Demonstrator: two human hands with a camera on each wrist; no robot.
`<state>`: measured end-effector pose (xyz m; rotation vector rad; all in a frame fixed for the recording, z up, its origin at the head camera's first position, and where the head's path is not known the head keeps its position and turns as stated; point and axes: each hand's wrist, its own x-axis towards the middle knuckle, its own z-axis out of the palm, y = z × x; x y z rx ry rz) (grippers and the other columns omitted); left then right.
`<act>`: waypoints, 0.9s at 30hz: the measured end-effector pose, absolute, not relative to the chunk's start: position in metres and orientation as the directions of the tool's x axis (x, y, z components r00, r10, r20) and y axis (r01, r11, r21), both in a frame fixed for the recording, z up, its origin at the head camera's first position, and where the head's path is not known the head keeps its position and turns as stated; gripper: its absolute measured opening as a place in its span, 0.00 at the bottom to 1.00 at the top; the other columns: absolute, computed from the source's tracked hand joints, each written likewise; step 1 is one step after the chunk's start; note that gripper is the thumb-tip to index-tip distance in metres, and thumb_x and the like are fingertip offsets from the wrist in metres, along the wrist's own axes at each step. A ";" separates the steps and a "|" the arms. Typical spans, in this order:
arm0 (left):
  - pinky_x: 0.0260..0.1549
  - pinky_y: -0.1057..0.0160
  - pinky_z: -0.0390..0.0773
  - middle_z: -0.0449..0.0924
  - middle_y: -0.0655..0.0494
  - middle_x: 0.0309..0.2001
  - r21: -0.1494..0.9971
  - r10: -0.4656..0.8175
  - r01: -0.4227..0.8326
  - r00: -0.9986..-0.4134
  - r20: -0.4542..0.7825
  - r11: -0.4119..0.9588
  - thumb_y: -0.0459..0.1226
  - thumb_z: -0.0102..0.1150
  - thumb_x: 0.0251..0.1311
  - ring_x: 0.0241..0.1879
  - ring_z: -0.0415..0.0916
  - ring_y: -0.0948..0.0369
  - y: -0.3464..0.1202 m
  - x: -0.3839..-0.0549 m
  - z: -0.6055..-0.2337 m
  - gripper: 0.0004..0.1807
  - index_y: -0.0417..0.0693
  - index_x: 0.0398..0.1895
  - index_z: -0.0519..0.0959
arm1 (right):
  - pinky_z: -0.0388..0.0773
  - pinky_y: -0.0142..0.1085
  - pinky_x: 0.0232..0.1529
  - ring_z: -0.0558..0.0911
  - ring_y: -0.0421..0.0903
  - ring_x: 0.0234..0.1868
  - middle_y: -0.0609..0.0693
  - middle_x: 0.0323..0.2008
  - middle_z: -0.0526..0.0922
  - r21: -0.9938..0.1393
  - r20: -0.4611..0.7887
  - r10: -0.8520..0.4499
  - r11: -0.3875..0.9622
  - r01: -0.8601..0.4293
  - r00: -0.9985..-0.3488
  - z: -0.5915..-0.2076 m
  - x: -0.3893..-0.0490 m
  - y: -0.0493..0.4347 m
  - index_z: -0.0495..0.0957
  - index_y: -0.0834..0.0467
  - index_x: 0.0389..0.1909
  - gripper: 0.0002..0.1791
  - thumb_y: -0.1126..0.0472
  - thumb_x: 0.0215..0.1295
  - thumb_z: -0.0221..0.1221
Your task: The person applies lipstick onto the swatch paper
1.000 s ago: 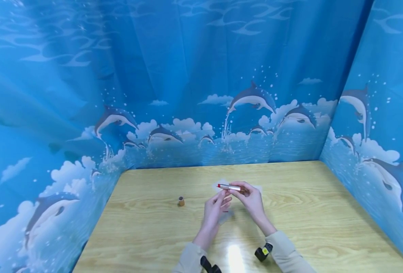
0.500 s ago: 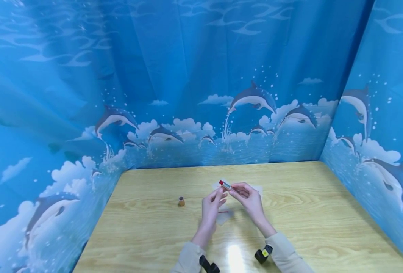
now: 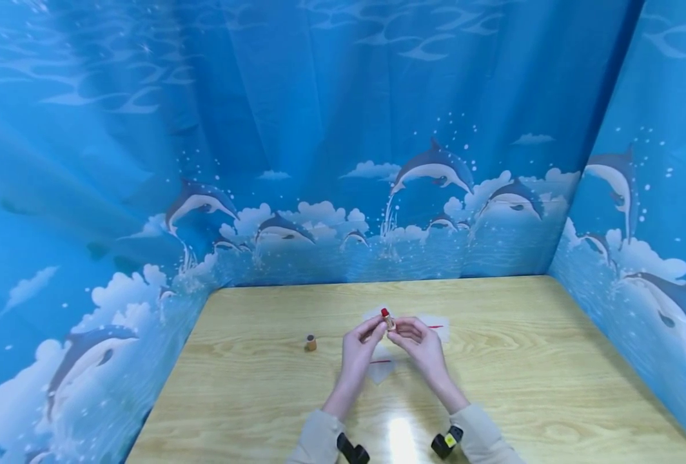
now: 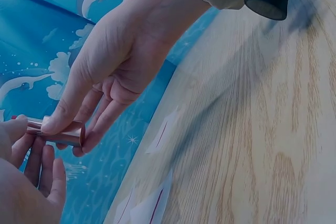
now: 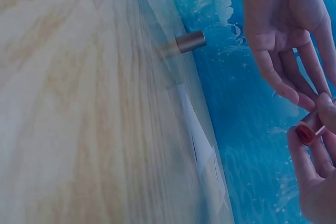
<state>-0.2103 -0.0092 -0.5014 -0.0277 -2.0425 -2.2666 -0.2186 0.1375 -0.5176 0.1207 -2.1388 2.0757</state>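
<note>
An uncapped lipstick with a red tip and metallic tube is held above the table between both hands, tip upward in the head view. My left hand pinches the tube from the left. From the other side, the thumb and fingers of my right hand grip it. The copper-coloured base shows in the left wrist view, mostly under the right thumb and fingers. In the right wrist view the red tip lies beside the right fingers. A brown cap stands on the table to the left.
Small white paper pieces lie on the wooden table around the hands; one piece and another piece carry red lines. The cap also shows in the right wrist view. A blue dolphin-print curtain encloses the table's back and sides.
The lipstick has turned from pointing left to nearly upright. My left fingers have moved up onto its tube. The red-lined paper behind my right hand has come into sight.
</note>
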 end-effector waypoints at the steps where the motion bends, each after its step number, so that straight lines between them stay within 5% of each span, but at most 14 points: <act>1: 0.51 0.65 0.82 0.86 0.47 0.53 0.992 -0.058 0.087 -0.995 0.082 -0.087 0.41 0.67 0.65 0.51 0.82 0.56 -0.009 -0.210 -0.501 0.19 0.41 0.55 0.83 | 0.84 0.28 0.46 0.86 0.38 0.41 0.60 0.45 0.87 -0.984 0.176 0.051 0.030 -0.175 -0.983 -0.519 -0.218 0.137 0.81 0.69 0.50 0.18 0.69 0.60 0.70; 13: 0.41 0.71 0.84 0.88 0.45 0.40 0.983 -0.111 0.179 -0.979 0.174 -0.032 0.34 0.75 0.56 0.43 0.86 0.54 -0.009 -0.208 -0.503 0.12 0.38 0.43 0.87 | 0.86 0.30 0.44 0.86 0.39 0.38 0.47 0.37 0.87 -0.973 0.223 0.042 -0.046 -0.225 -0.974 -0.530 -0.208 0.125 0.79 0.72 0.46 0.17 0.74 0.56 0.70; 22: 0.40 0.72 0.83 0.89 0.47 0.40 0.986 -0.079 0.166 -0.983 0.167 0.024 0.36 0.75 0.56 0.39 0.85 0.60 -0.015 -0.209 -0.501 0.13 0.39 0.43 0.88 | 0.83 0.27 0.46 0.86 0.36 0.40 0.59 0.41 0.87 -0.977 0.209 0.019 0.038 -0.208 -0.978 -0.528 -0.207 0.127 0.81 0.71 0.46 0.16 0.73 0.57 0.70; 27: 0.41 0.71 0.84 0.89 0.50 0.40 0.987 -0.066 0.151 -0.986 0.155 0.054 0.38 0.75 0.56 0.38 0.85 0.62 -0.016 -0.209 -0.501 0.13 0.42 0.42 0.88 | 0.83 0.27 0.47 0.85 0.36 0.41 0.56 0.41 0.88 -0.977 0.198 -0.023 0.079 -0.199 -0.980 -0.527 -0.207 0.130 0.82 0.69 0.48 0.16 0.71 0.59 0.70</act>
